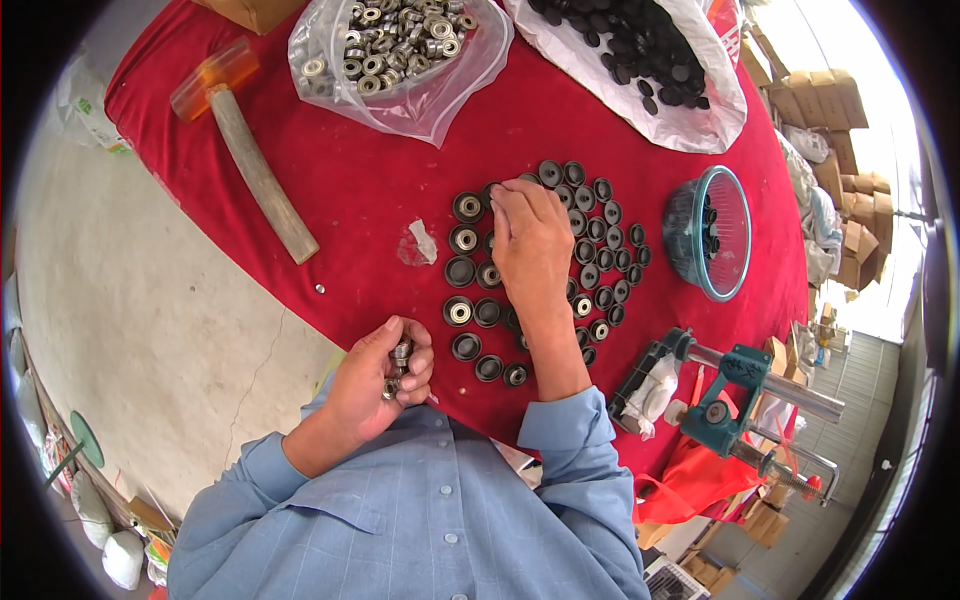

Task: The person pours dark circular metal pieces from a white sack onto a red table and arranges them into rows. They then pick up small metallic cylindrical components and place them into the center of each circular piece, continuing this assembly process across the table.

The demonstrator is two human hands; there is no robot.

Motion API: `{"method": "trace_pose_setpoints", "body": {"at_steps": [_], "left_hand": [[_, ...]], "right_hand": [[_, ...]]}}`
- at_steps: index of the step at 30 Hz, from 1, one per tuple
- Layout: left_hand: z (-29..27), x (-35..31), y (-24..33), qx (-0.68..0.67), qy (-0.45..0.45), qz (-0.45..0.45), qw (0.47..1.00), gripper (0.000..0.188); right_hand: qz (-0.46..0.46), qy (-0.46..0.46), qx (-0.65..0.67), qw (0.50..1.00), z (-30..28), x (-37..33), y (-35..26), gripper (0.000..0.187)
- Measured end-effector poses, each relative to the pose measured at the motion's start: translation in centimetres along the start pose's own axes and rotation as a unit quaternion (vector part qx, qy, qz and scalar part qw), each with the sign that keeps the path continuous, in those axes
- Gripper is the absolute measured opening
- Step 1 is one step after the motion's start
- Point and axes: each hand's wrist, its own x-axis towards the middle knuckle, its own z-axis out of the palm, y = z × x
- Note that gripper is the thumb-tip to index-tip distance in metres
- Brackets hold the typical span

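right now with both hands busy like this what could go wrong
The metal bearings in the left hand could slip out; held near the edge of the red-covered table, they might drop to the floor. The right hand is among closely set black round caps, so it may nudge some out of place.

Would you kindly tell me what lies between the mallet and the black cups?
In the head view, a crumpled whitish scrap lies on the red cloth between the mallet and cups.
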Motion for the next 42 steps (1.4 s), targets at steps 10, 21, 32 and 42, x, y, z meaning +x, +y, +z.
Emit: {"method": "trace_pose_setpoints", "body": {"at_steps": [10,21,32,42], "left_hand": [[-0.2,0.0,0.0,0.012,0.008,0.006,1.000,0.037],[-0.3,0.3,-0.1,0.120,-0.006,0.035,0.992,0.055],[1.9,0.2,-3.2,0.334,0.066,0.074,0.937,0.055],[3.3,1.2,-3.5,0.295,-0.047,-0.014,0.954,0.036]], "right_hand": [[-0.035,-0.043,-0.115,0.992,-0.6,-0.6,-1.6,0.033],[0.062,-0.133,0.206,0.967,-5.1,-5.4,-7.2,0.028],[0.119,-0.134,0.302,0.936,-7.8,-12.0,-9.4,0.023],[0.303,0.111,0.248,0.914,-10.8,-11.7,-0.1,0.012]]}}
